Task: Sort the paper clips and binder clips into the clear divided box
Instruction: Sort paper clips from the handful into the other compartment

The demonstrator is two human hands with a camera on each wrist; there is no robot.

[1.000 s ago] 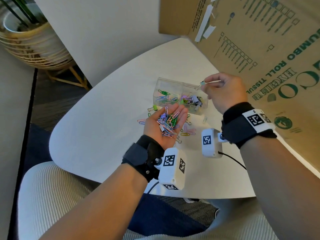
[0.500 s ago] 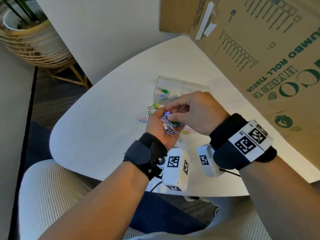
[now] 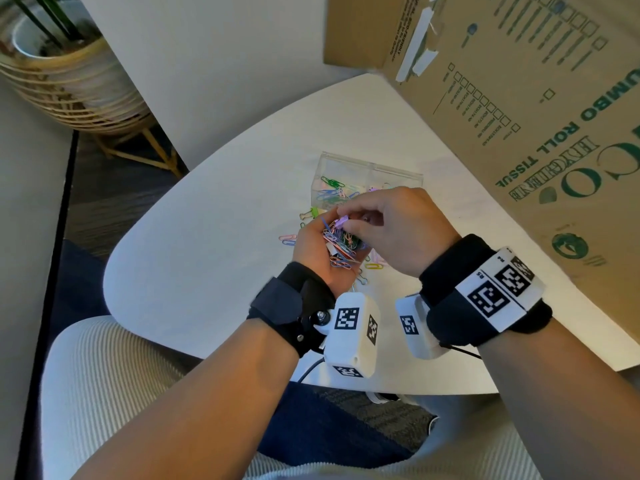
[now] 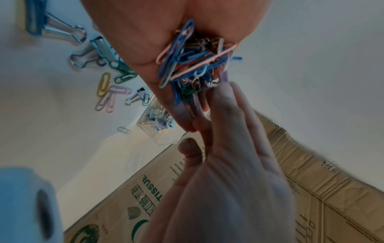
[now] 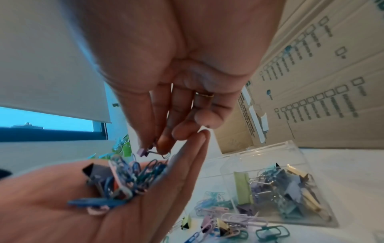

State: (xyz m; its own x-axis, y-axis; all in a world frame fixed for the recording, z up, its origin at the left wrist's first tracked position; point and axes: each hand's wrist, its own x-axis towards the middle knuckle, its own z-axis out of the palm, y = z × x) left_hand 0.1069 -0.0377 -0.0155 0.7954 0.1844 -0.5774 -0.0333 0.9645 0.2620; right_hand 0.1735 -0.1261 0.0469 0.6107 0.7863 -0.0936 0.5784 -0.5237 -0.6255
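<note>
Pinching small lilac binder clip (image 5: 143, 152), wire-handled.

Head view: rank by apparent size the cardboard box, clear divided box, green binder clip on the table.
1. Brown printed cardboard box, largest, though cropped and nearer the camera.
2. Clear plastic divided box, partly hidden by the right hand.
3. Small green binder clip, smallest.
</note>
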